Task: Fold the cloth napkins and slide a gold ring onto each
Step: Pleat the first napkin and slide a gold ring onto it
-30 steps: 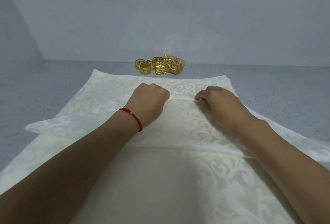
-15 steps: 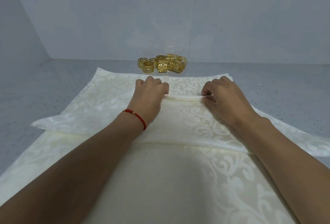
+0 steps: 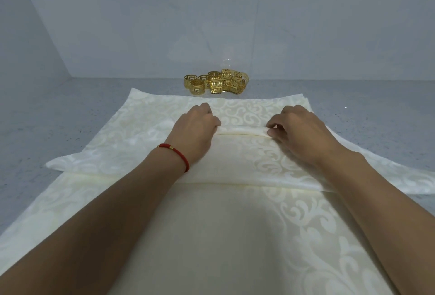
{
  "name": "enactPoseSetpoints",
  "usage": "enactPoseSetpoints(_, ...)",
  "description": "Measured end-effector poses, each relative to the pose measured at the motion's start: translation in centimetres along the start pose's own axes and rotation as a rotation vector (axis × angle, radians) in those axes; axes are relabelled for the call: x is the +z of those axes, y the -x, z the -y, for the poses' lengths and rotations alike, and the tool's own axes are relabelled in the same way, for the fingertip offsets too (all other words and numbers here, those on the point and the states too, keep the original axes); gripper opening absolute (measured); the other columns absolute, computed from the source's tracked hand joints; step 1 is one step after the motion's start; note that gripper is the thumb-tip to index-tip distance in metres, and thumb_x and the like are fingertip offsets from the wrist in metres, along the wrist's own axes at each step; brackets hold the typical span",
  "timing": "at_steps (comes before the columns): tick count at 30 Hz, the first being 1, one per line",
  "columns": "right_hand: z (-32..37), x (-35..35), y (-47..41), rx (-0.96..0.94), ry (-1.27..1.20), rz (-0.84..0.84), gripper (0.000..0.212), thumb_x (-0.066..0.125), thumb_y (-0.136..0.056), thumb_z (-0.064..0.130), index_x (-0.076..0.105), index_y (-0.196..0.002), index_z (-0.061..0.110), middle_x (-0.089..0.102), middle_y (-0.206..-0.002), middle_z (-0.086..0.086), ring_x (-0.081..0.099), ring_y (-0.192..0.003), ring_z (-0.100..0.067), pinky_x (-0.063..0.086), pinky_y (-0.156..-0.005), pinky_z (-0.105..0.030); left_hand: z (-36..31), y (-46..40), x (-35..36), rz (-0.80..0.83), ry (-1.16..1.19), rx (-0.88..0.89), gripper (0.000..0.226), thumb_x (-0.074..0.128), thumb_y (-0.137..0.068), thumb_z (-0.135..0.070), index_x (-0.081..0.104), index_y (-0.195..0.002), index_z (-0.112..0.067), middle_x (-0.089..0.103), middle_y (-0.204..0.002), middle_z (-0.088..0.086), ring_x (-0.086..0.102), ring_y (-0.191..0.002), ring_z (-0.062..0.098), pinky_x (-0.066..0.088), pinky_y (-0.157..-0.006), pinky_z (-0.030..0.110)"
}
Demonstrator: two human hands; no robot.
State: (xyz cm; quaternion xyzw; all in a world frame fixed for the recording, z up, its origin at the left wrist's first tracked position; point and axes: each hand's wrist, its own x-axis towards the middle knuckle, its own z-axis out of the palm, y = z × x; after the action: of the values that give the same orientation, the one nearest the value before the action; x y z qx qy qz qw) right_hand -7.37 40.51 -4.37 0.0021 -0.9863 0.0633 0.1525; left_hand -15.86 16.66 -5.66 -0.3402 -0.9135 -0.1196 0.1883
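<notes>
A cream damask napkin (image 3: pixel 235 155) lies partly folded on top of other spread napkins (image 3: pixel 146 115) of the same cloth. Its far edge forms a narrow raised pleat (image 3: pixel 242 131) between my hands. My left hand (image 3: pixel 195 127), with a red cord at the wrist, grips the pleat's left end with curled fingers. My right hand (image 3: pixel 299 130) pinches the pleat's right end between thumb and fingers. A heap of several gold cut-out rings (image 3: pixel 219 82) sits beyond the napkins, against the back wall.
The grey speckled counter (image 3: pixel 70 111) shows on both sides of the cloth. Pale walls close it off at the back and left. A wide flat stretch of napkin (image 3: pixel 223 236) covers the near part under my forearms.
Both hands have moved the pleat away from me toward the rings and spread a little further apart. The fold between them has grown longer.
</notes>
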Motion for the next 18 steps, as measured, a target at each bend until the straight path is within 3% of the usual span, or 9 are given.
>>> enactPoseSetpoints(4, 0.1, -0.3, 0.3, -0.092, 0.066, -0.098, 0.004, 0.061, -0.098, 0.026, 0.061, -0.097, 0.023, 0.064, -0.094, 0.008, 0.055, -0.097, -0.023, 0.038, -0.088, -0.04, 0.0, 0.3, -0.3, -0.087, -0.076, 0.041, 0.012, 0.06, -0.094, -0.01, 0.062, -0.101, -0.02, 0.06, -0.097, -0.002, 0.05, -0.098, 0.024, 0.039, -0.079, 0.039)
enactPoseSetpoints(7, 0.3, 0.0, 0.0, -0.121, 0.17, -0.148, 0.015, 0.067, -0.085, 0.012, 0.055, -0.087, 0.022, 0.061, -0.081, 0.007, 0.056, -0.081, -0.026, 0.04, -0.076, -0.041, 0.0, 0.2, -0.5, -0.143, -0.158, 0.071, 0.033, 0.067, -0.076, 0.003, 0.054, -0.085, -0.025, 0.054, -0.079, -0.008, 0.047, -0.084, 0.021, 0.032, -0.073, 0.037)
enactPoseSetpoints(10, 0.4, -0.1, -0.4, -0.11, 0.164, -0.051, 0.025, 0.066, -0.079, 0.006, 0.059, -0.096, 0.023, 0.059, -0.091, 0.004, 0.057, -0.088, -0.026, 0.034, -0.072, -0.036, 0.1, -0.1, -0.9, -0.095, -0.158, 0.098, 0.038, 0.064, -0.071, 0.009, 0.055, -0.082, -0.027, 0.053, -0.081, -0.009, 0.047, -0.083, 0.019, 0.029, -0.074, 0.036)
enactPoseSetpoints(12, 0.3, -0.6, -0.2, -0.084, 0.105, 0.033, 0.026, 0.063, -0.083, 0.011, 0.06, -0.103, 0.027, 0.059, -0.1, 0.007, 0.056, -0.096, -0.022, 0.038, -0.076, -0.035, -0.1, 0.1, -1.7, 0.04, -0.138, 0.107, 0.031, 0.059, -0.08, 0.002, 0.058, -0.089, -0.028, 0.055, -0.09, -0.01, 0.05, -0.088, 0.017, 0.028, -0.079, 0.034)
enactPoseSetpoints(14, 0.1, -0.8, 0.4, -0.07, 0.07, 0.058, 0.022, 0.062, -0.086, 0.016, 0.062, -0.104, 0.029, 0.059, -0.1, 0.011, 0.057, -0.097, -0.018, 0.04, -0.078, -0.035, -0.3, 0.2, -2.2, 0.126, -0.053, 0.044, 0.025, 0.052, -0.087, -0.006, 0.065, -0.097, -0.024, 0.061, -0.098, -0.007, 0.055, -0.094, 0.019, 0.039, -0.083, 0.035)
enactPoseSetpoints(16, -0.1, -0.6, 0.6, -0.066, 0.01, -0.006, 0.017, 0.06, -0.092, 0.021, 0.064, -0.107, 0.027, 0.059, -0.091, 0.012, 0.059, -0.089, -0.019, 0.041, -0.074, -0.035, -0.3, 0.4, -2.2, 0.08, 0.052, -0.028, 0.03, 0.048, -0.093, -0.009, 0.07, -0.109, -0.02, 0.068, -0.105, 0.002, 0.06, -0.1, 0.026, 0.048, -0.086, 0.039)
enactPoseSetpoints(18, -0.4, -0.3, 0.5, -0.034, -0.038, -0.039, 0.021, 0.056, -0.099, 0.022, 0.066, -0.117, 0.024, 0.058, -0.088, 0.011, 0.059, -0.086, -0.021, 0.042, -0.071, -0.035, -0.1, 0.5, -1.9, 0.036, 0.074, -0.07, 0.032, 0.049, -0.096, -0.01, 0.068, -0.121, -0.017, 0.067, -0.111, 0.007, 0.059, -0.106, 0.028, 0.047, -0.089, 0.039)
